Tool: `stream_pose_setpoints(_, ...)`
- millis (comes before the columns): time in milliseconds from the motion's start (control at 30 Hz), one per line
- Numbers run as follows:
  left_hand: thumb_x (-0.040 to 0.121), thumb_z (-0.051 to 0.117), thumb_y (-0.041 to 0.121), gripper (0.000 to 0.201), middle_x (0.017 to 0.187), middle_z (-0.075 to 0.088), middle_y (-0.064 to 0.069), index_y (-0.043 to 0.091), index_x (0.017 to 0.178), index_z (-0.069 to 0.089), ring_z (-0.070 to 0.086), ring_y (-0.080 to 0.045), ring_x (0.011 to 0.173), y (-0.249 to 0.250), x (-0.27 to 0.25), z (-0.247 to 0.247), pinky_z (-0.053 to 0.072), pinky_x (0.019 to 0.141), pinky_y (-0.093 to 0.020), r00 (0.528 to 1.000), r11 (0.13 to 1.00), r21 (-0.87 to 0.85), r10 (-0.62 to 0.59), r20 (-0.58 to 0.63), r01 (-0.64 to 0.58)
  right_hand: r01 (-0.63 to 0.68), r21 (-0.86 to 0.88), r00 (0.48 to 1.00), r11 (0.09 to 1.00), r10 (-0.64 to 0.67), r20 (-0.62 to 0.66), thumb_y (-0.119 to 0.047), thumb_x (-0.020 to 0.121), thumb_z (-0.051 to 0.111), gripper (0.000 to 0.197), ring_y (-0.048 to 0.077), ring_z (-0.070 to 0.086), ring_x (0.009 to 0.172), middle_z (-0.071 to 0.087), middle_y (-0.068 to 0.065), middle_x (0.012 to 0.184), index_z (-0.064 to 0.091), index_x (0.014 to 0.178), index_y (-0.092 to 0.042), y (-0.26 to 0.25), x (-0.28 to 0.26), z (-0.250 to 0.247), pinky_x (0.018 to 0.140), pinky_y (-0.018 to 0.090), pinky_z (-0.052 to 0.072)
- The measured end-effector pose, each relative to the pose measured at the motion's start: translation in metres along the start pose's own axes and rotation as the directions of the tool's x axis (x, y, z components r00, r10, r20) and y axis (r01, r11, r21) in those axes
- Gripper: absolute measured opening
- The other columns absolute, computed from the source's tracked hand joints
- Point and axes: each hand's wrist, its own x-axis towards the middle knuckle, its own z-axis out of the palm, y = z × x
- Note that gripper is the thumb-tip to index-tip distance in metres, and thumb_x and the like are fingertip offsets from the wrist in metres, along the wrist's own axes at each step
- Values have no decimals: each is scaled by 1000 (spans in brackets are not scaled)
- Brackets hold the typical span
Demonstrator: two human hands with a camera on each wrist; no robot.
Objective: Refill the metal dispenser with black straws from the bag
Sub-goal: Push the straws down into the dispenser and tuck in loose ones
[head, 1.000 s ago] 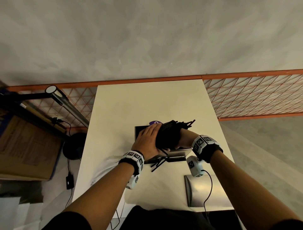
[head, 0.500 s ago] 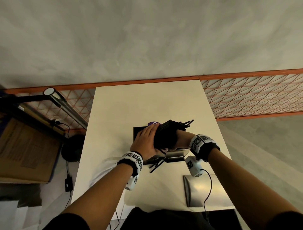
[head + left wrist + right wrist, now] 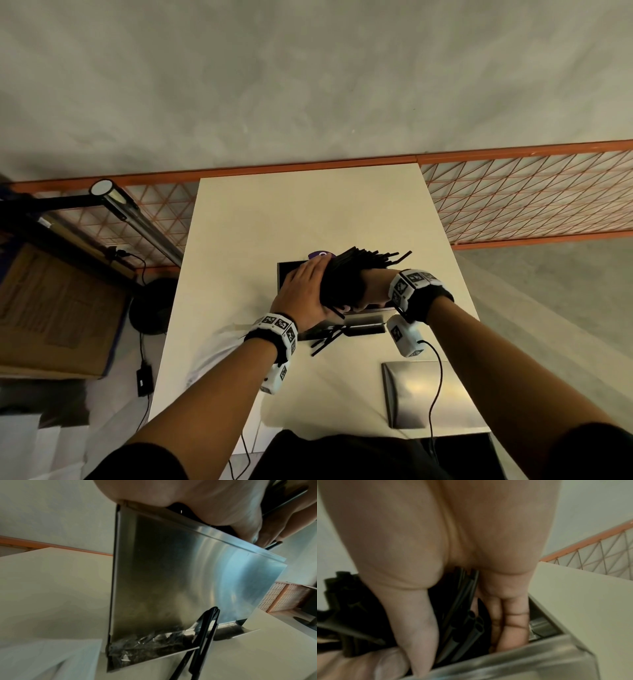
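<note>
I saw my right hand (image 3: 371, 291) in a curled grip round the bundle of black straws (image 3: 346, 277) above the open metal dispenser (image 3: 171, 574); my left hand (image 3: 301, 291) pressed flat-fingered against the bundle. Loose straws (image 3: 325, 341) lay at its front tray, mid-surface (image 3: 308, 212), far edge well apart.

Our head cam looks down on table (image 3: 308, 212); both wrist cams sit v. close, sharing the dispenser (image 3: 180, 574) w/ it.

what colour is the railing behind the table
Orange, with a criss-cross wire mesh: the railing shows best in the head view.
</note>
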Motion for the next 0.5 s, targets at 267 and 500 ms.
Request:
stream_pose_setpoints(267,72,61,83,115,162,31,3,24,161,18,27,-13,150,0,1,0,29,123,-39,1000,1000,2,-5,10,5,-78,257,997,963,74,25,-11,79,79,46,17,66,76,65,-3,91,61,122,-11,5,-1,-6,64,29,59)
stream_pose_setpoints(500,70,75,72,116,161,33,7,27,160,16,32,-13,148,-4,2,2,35,119,-43,999,998,-53,-40,8,41,-6,398,999,917,20,-32,3,84,68,21,8,69,54,68,-11,53,61,83,-16,1,-7,-8,54,22,55)
